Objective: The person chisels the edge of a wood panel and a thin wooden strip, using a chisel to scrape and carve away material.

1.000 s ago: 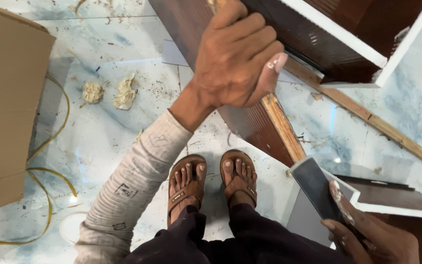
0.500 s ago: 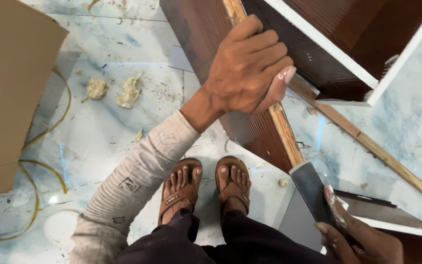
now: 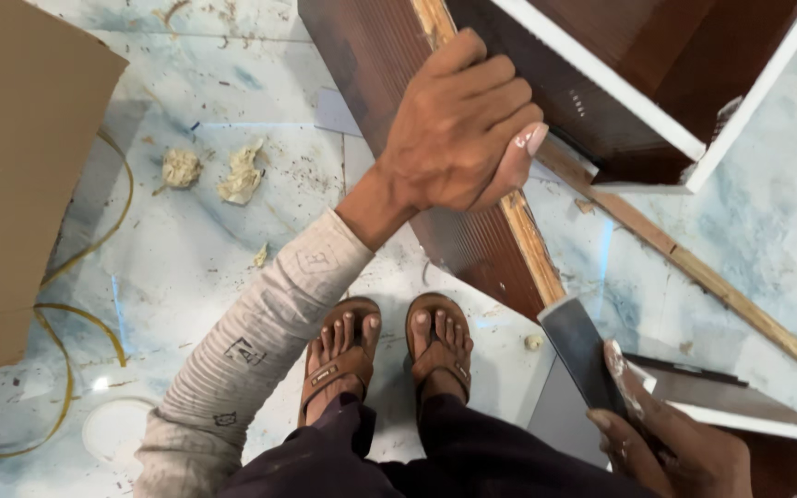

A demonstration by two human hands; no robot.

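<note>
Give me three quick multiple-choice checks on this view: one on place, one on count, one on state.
1. Where does the blade of the putty knife sit?
A. at the near end of the board's raw edge
B. on the cardboard
C. under a sandal

2. How many crumpled wads lie on the floor?
A. none
B. two
C. five

3. What is the left hand doing?
A. hanging free
B. gripping the dark board at its edge
C. holding a cable

Answers: 1 A, the blade meets the light edge strip's end. 2 B, two pale lumps lie side by side. 3 B, fingers wrap over the edge; the right hand holds the knife.
</note>
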